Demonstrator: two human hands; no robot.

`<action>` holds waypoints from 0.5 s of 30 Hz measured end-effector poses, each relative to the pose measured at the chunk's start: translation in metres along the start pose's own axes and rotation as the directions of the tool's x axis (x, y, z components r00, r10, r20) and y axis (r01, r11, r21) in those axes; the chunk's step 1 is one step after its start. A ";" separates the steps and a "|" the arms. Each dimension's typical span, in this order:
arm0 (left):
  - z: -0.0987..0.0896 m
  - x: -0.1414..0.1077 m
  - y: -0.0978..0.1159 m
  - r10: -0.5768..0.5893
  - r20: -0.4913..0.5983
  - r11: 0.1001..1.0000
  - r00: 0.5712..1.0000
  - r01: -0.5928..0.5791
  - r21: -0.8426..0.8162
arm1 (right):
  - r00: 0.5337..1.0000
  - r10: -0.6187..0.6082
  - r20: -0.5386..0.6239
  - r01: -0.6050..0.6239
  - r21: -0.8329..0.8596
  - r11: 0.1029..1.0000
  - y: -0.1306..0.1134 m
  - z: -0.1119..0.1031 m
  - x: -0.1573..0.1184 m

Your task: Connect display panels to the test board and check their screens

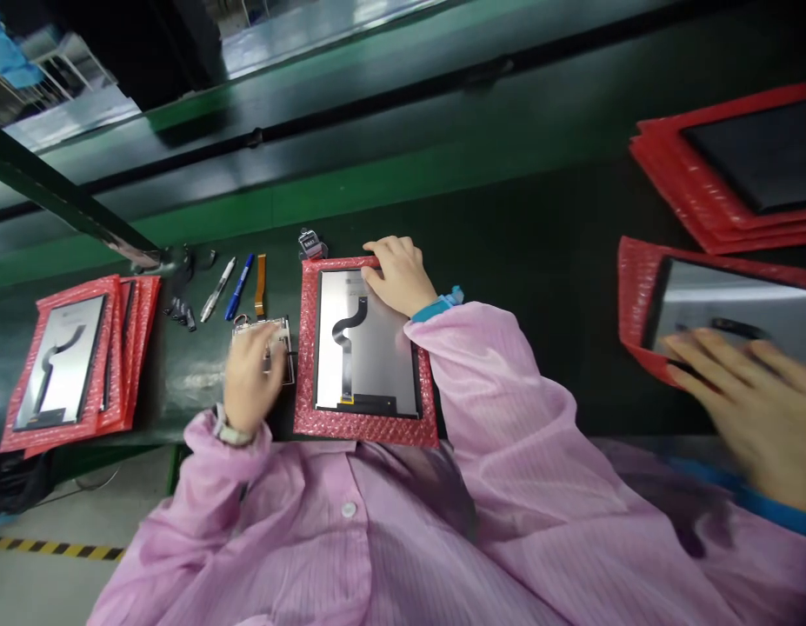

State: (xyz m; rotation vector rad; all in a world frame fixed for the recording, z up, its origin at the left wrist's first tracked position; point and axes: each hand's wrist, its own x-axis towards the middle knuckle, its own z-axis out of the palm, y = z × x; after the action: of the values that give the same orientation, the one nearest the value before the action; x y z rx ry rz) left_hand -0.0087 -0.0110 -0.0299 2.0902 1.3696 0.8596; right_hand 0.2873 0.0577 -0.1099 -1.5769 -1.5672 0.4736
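Note:
A display panel (389, 348) with a silvery back and a dark flex cable lies on a red bubble-wrap sleeve (363, 428) in front of me. My right hand (403, 276) rests across the panel's top right edge, thumb apart from the fingers. Left of the panel is a small test board (286, 348) with an orange flat ribbon cable (260, 283) running up from it. Over this board hovers or rests my left hand (251, 378). Motion smears its fingers, and whether they touch the board cannot be told.
Left are stacked sleeved panels (63, 356), a white pen (218, 289), a blue marker (239, 287) and small black pieces (179, 313). A tally counter (309, 244) stands behind my panel. At right, a co-worker's hand (755, 400) covers another panel (722, 296), near a red-sleeved stack (682, 187).

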 end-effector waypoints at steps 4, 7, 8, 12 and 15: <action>-0.020 0.072 -0.054 -0.113 -0.193 0.988 0.975 0.130 0.081 | 0.999 0.023 0.023 -0.021 -0.090 0.996 -0.009 -0.003 -0.001; -0.024 0.095 -0.080 -0.162 -0.210 0.983 0.964 0.177 0.057 | 0.999 0.047 0.003 -0.046 -0.147 0.988 -0.016 -0.005 0.000; -0.026 0.097 -0.084 -0.169 -0.221 0.982 0.961 0.183 0.045 | 0.999 0.052 -0.014 -0.054 -0.157 0.986 -0.018 -0.006 0.001; -0.038 0.091 -0.071 -0.180 -0.321 0.983 0.930 0.180 -0.031 | 0.988 0.039 -0.150 -0.057 -0.118 0.991 -0.032 -0.019 0.002; -0.035 0.068 -0.037 -0.193 -0.296 0.977 0.935 0.156 -0.146 | 0.992 0.053 -0.113 -0.046 0.070 0.996 -0.058 -0.033 -0.011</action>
State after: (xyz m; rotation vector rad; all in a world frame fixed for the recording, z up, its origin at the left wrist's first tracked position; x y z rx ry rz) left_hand -0.0369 0.0678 -0.0158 1.7640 1.5912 1.1981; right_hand 0.2748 0.0298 -0.0493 -1.5665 -1.4143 0.4502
